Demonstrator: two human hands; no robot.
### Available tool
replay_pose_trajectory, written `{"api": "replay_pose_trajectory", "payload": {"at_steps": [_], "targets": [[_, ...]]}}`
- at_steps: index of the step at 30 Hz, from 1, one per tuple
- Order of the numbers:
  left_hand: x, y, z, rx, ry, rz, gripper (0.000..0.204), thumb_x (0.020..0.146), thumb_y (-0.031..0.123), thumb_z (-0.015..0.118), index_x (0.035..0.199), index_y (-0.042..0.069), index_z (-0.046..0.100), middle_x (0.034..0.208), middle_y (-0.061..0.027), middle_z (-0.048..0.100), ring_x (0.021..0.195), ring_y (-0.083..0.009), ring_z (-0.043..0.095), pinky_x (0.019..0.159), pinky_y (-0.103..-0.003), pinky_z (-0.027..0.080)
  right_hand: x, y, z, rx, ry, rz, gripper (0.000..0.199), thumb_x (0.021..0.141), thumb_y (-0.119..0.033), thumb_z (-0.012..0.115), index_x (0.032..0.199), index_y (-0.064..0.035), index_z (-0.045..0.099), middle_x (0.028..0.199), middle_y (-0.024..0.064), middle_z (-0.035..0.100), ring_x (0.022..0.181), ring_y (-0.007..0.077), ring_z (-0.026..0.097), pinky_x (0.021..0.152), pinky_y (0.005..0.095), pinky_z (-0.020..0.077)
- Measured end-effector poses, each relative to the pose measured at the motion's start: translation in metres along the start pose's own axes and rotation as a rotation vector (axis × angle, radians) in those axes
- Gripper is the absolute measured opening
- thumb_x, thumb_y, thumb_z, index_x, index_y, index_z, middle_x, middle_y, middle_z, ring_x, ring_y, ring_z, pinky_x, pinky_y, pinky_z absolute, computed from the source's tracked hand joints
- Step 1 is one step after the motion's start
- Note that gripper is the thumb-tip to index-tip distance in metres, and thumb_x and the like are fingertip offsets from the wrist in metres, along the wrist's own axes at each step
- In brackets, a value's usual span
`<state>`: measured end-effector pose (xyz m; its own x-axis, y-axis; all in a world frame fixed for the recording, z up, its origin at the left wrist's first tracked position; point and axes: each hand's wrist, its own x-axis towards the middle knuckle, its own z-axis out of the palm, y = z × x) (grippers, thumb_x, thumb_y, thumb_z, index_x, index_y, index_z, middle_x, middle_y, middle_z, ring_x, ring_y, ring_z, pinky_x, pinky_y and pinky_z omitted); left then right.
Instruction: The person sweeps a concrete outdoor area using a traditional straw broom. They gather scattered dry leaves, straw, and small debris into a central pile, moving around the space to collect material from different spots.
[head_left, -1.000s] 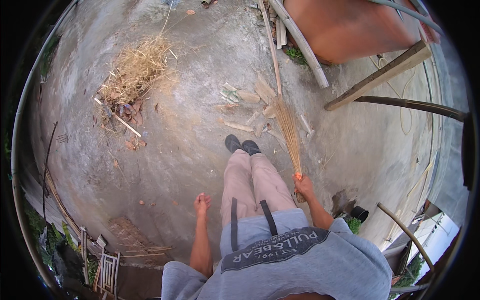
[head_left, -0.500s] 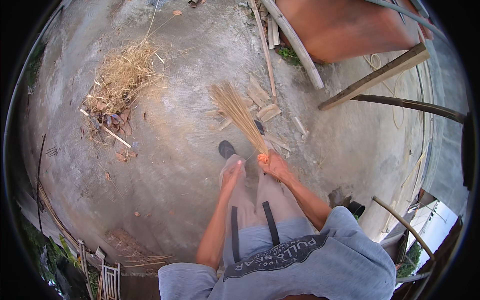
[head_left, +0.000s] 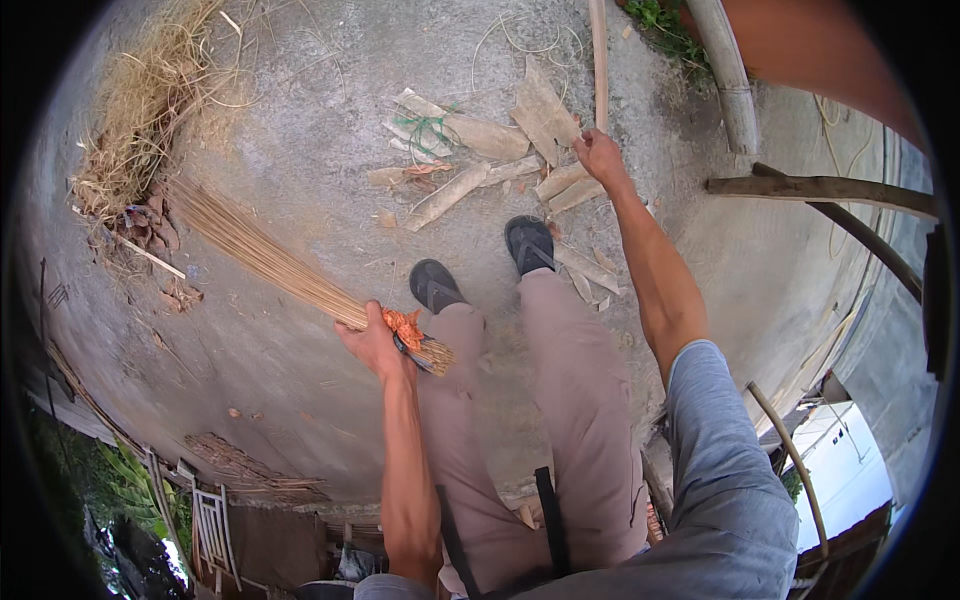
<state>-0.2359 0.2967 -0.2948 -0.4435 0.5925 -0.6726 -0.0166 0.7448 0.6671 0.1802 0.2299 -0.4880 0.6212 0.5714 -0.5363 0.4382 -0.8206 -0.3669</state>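
Broom (head_left: 270, 256) is lying firmly clasped in the left hand (head_left: 375, 345), whose fingers are closing round the bundle just beside its orange tie (head_left: 405, 328); the bristles are fanning out above the concrete floor (head_left: 300, 410), toward the upper left. The right hand (head_left: 600, 158) is reaching forward to the near end of a wooden pole (head_left: 600, 70), its fingers curling; whether they are closing on the pole cannot be told.

Against half a second ago, the broom is now sitting in the left hand instead of the right, and is pointing left rather than straight ahead. The right arm is now stretching out, and the sandals (head_left: 435, 283) are standing more clearly apart.

Pale flat pieces (head_left: 545, 110) are lying scattered ahead of the sandals, crowding the ground just left of the right hand. Beyond the bristle tips, a straw heap (head_left: 140, 110) is bounding the left side. A bamboo pole (head_left: 730, 75) and a dark wooden beam (head_left: 830, 190) are edging the right. Bare concrete is stretching left of the legs, below the broom, and right of the right forearm, leaving open room.
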Motion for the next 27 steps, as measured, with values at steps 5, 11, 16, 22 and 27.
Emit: {"api": "replay_pose_trajectory", "payload": {"at_steps": [5, 11, 16, 22, 27], "targets": [[0.012, 0.011, 0.029, 0.112, 0.027, 0.088, 0.049, 0.089, 0.005, 0.063, 0.134, -0.001, 0.043, 0.100, -0.0075, 0.054, 0.085, -0.0161, 0.054, 0.074, -0.035, 0.048, 0.061, 0.026, 0.075, -0.024, 0.234, -0.072, 0.060, 0.086, -0.032, 0.067, 0.131, 0.0042, 0.050, 0.133, 0.0345, 0.050, 0.123, 0.0486, 0.051, 0.102, 0.0502, 0.0439], [0.029, 0.035, 0.027, 0.135, 0.111, 0.156, 0.048, 0.089, 0.008, 0.064, 0.132, 0.000, 0.044, 0.100, -0.0075, 0.057, 0.084, -0.0159, 0.055, 0.074, -0.035, 0.049, 0.020, -0.033, 0.090, -0.033, 0.124, 0.047, 0.065, 0.083, -0.036, 0.076, 0.132, -0.0049, 0.047, 0.131, 0.0266, 0.051, 0.118, 0.0448, 0.053, 0.096, 0.0466, 0.0464], [0.028, 0.060, 0.035, 0.074, 0.030, 0.162, 0.045, 0.090, 0.009, 0.065, 0.129, 0.001, 0.045, 0.085, -0.0093, 0.057, 0.062, -0.0173, 0.061, 0.054, -0.032, 0.051, 0.020, -0.045, 0.046, 0.006, -0.088, -0.131, 0.064, 0.083, -0.034, 0.077, 0.132, -0.0061, 0.048, 0.114, 0.0225, 0.062, 0.109, 0.0382, 0.061, 0.094, 0.0431, 0.0479], [0.033, 0.072, 0.039, 0.024, -0.033, 0.241, 0.040, 0.090, 0.013, 0.069, 0.122, 0.002, 0.048, 0.079, -0.0078, 0.054, 0.057, -0.0172, 0.061, 0.046, -0.029, 0.050, 0.018, -0.070, 0.079, 0.058, -0.412, -0.469, 0.062, 0.084, -0.028, 0.077, 0.134, -0.0060, 0.049, 0.119, 0.0211, 0.059, 0.118, 0.0385, 0.057, 0.098, 0.0470, 0.0451], [0.027, 0.096, 0.028, -0.060, -0.051, 0.321, 0.042, 0.091, 0.009, 0.067, 0.128, 0.002, 0.048, 0.078, -0.0068, 0.056, 0.057, -0.0159, 0.061, 0.047, -0.028, 0.048, -0.009, -0.099, 0.123, -0.349, -0.267, -0.556, 0.062, 0.078, -0.031, 0.081, 0.128, -0.0083, 0.052, 0.124, 0.0196, 0.052, 0.121, 0.0394, 0.052, 0.098, 0.0580, 0.0406]]}}
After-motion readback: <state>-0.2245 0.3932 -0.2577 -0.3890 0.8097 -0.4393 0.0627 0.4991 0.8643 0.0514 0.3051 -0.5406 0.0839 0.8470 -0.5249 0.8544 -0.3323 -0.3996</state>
